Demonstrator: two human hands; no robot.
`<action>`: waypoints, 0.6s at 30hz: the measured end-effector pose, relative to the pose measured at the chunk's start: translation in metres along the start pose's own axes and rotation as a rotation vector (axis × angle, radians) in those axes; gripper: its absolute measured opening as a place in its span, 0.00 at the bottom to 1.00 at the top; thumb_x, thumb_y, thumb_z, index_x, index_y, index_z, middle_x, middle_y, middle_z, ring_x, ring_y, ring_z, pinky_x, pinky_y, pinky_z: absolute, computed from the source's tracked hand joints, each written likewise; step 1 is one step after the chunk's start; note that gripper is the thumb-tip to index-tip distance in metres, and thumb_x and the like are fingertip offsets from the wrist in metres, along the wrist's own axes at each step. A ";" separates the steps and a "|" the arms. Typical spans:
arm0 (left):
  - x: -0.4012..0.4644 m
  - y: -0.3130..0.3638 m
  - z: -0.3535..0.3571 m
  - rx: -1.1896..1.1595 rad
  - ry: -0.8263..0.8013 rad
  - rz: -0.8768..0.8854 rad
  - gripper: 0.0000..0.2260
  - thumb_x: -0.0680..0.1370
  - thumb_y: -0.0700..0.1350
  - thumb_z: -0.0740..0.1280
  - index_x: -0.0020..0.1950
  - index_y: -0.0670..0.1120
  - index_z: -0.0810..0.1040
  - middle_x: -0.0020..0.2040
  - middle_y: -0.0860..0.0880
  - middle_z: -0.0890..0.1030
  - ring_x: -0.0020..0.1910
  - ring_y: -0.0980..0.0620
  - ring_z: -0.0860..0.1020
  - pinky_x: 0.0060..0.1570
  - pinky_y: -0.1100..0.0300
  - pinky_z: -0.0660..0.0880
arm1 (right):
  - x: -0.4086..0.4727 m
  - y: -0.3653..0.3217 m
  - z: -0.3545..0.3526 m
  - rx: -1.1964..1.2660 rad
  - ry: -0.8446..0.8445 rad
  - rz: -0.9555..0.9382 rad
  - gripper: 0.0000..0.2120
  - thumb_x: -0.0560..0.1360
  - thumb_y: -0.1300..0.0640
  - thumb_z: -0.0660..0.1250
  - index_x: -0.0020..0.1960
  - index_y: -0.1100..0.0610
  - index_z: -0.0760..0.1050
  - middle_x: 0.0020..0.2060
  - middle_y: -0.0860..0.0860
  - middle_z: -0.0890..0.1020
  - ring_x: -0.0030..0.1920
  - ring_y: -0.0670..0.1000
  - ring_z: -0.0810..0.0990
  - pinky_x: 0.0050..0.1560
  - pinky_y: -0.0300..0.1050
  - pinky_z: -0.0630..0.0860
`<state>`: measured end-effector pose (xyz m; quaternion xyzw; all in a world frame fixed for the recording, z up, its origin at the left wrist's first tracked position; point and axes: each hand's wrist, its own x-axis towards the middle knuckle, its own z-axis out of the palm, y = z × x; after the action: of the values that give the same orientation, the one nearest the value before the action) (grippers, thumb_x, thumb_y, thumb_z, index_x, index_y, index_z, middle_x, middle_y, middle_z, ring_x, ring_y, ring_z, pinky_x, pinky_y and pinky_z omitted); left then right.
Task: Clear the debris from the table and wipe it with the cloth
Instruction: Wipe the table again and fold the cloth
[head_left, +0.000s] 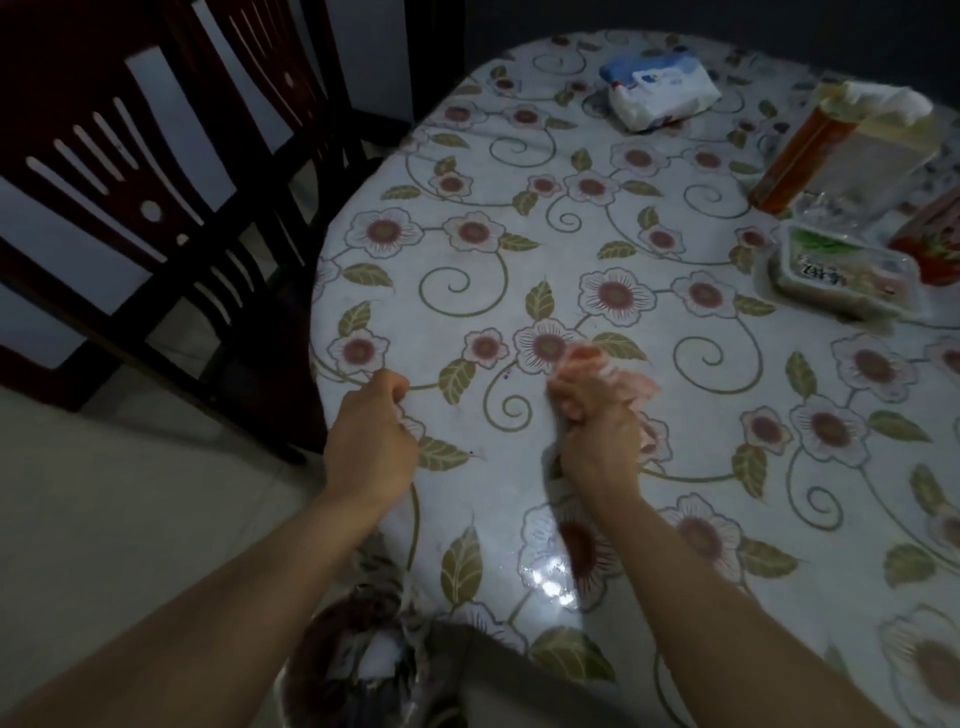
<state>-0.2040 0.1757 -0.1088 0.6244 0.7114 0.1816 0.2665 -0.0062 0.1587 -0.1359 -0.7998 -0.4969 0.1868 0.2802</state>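
Right hand: my right hand (597, 415) is bunched round the pink cloth (631, 387), fingers curled over it, pressing it onto the table (519, 171) near the front middle; it is blurred.
Left hand: my left hand (371, 431) sits at the table's left edge, fingers curled tight; I cannot tell whether they hold anything.
Far side: a tissue pack (660, 93), an orange box (802, 150) and a plastic tub (844, 273).
Beyond the table: dark chairs (156, 171) on the left.
Below the edge: a bin (358, 660) with scraps.
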 end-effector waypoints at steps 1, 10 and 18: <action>-0.002 0.001 0.000 -0.013 -0.001 -0.011 0.18 0.75 0.33 0.57 0.62 0.45 0.72 0.60 0.44 0.77 0.59 0.45 0.75 0.60 0.50 0.73 | -0.008 -0.004 0.004 0.051 0.001 -0.066 0.10 0.74 0.63 0.68 0.53 0.55 0.80 0.49 0.55 0.84 0.43 0.55 0.82 0.44 0.50 0.80; -0.038 -0.004 -0.005 -0.174 0.080 -0.104 0.15 0.73 0.30 0.57 0.55 0.42 0.75 0.51 0.48 0.78 0.54 0.46 0.77 0.54 0.55 0.74 | -0.019 -0.016 -0.042 0.268 -0.001 -0.104 0.22 0.74 0.71 0.57 0.64 0.55 0.72 0.49 0.48 0.77 0.49 0.47 0.76 0.42 0.19 0.67; -0.067 -0.030 -0.010 -0.152 0.104 -0.258 0.14 0.75 0.34 0.58 0.58 0.44 0.72 0.50 0.50 0.75 0.49 0.53 0.72 0.47 0.59 0.67 | 0.013 0.007 -0.032 0.147 0.062 -0.022 0.12 0.71 0.72 0.61 0.51 0.64 0.77 0.47 0.61 0.81 0.46 0.57 0.79 0.39 0.29 0.66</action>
<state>-0.2289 0.1058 -0.1085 0.4954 0.7829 0.2313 0.2970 0.0228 0.1599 -0.1161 -0.7768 -0.4818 0.1950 0.3556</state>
